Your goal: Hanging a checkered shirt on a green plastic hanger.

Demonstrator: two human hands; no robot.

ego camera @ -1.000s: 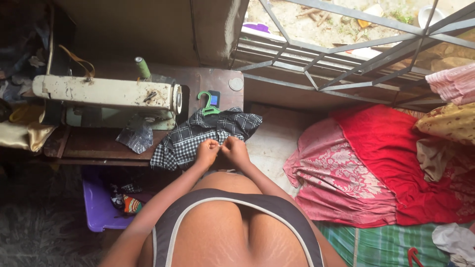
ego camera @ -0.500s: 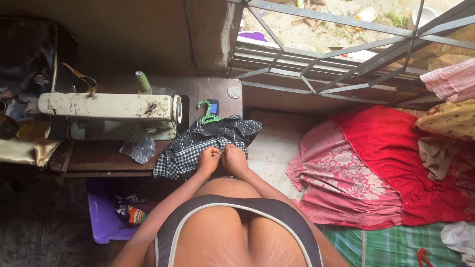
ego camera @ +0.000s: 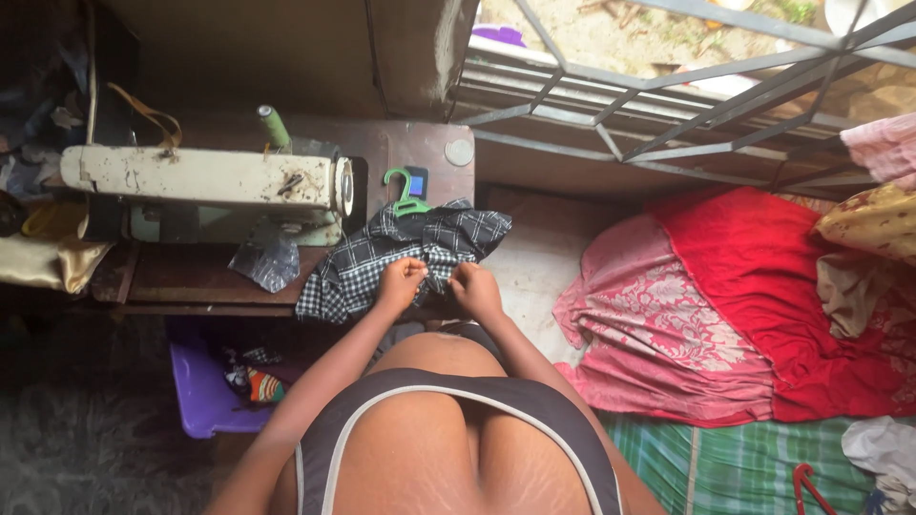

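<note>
A black-and-white checked cloth lies bunched on the right end of a wooden sewing table. My left hand pinches the cloth's near edge with the fingers closed. Close beside it, my right hand grips the same edge. An old cream sewing machine stands on the table to the left of the cloth. A green plastic hanger lies just behind the cloth.
A purple tub with coloured scraps sits under the table. Red and pink fabrics are heaped on the floor at right, over a green checked mat. A metal window grille runs along the back. A yellow cloth hangs at left.
The view has shifted slightly. Both hands stay closed on the checked cloth's edge, with only small movement of the fingers.
</note>
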